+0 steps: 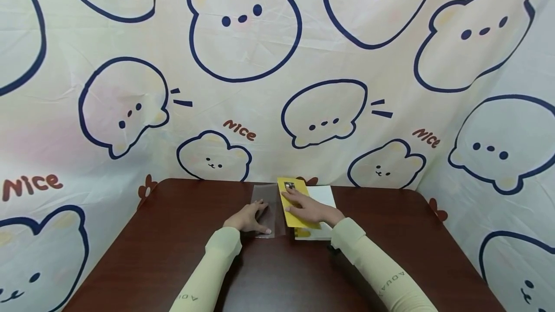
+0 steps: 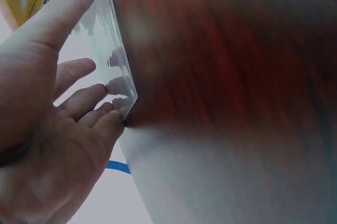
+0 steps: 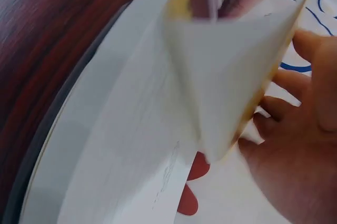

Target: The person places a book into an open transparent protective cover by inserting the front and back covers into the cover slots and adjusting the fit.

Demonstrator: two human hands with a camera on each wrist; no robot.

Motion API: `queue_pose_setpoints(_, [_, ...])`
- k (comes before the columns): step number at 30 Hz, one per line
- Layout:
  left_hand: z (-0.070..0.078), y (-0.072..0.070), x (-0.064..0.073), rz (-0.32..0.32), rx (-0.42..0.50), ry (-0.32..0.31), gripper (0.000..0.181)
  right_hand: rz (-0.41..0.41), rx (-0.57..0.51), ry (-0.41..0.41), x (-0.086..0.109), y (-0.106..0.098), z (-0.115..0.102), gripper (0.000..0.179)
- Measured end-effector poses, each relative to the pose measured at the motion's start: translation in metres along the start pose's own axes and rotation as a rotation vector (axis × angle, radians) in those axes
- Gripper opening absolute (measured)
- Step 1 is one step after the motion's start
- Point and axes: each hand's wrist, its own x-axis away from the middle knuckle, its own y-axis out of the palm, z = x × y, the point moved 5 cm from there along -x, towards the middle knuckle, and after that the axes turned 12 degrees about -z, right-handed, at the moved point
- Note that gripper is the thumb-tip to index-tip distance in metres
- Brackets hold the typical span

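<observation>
A book lies partly open on the dark wooden table, its yellow cover (image 1: pixel 292 219) raised over white pages (image 1: pixel 325 196). My right hand (image 1: pixel 309 207) rests on that cover with fingers extended. In the right wrist view the cover's white inner side (image 3: pixel 231 71) curves up from the page, and the right fingers (image 3: pixel 284 108) touch its outside. To the left is a clear plastic book cover (image 1: pixel 269 211). My left hand (image 1: pixel 246 218), thumb and fingers spread, touches its left side. The left wrist view shows the plastic edge (image 2: pixel 118 71) beside the fingers.
The brown table (image 1: pixel 173 235) ends at a patterned cloth backdrop (image 1: pixel 269 105) close behind the book. More cloth hangs at both sides. A small dark object (image 1: pixel 333 250) lies under the right sleeve.
</observation>
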Motion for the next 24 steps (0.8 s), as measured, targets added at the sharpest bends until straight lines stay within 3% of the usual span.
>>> queue_pose_setpoints(4, [0.0007, 0.0011, -0.0023, 0.007, 0.015, 0.009, 0.089, -0.038, -0.016, 0.002, -0.0006, 0.0025, 0.0014, 0.057])
queue_pose_setpoints(8, [0.0007, 0.0012, -0.005, 0.009, 0.021, 0.003, 0.087, -0.079, 0.084, 0.0, -0.0023, 0.0044, -0.0023, 0.055])
queue_pose_setpoints(16, [0.0021, 0.0001, -0.0014, 0.024, 0.027, -0.009, 0.097, -0.015, 0.252, 0.112, -0.002, 0.0034, -0.0038, 0.071])
queue_pose_setpoints(24, [0.0009, 0.0012, -0.0029, 0.026, 0.011, -0.005, 0.091, -0.006, 0.284, 0.139, 0.0017, 0.0075, -0.0045, 0.069])
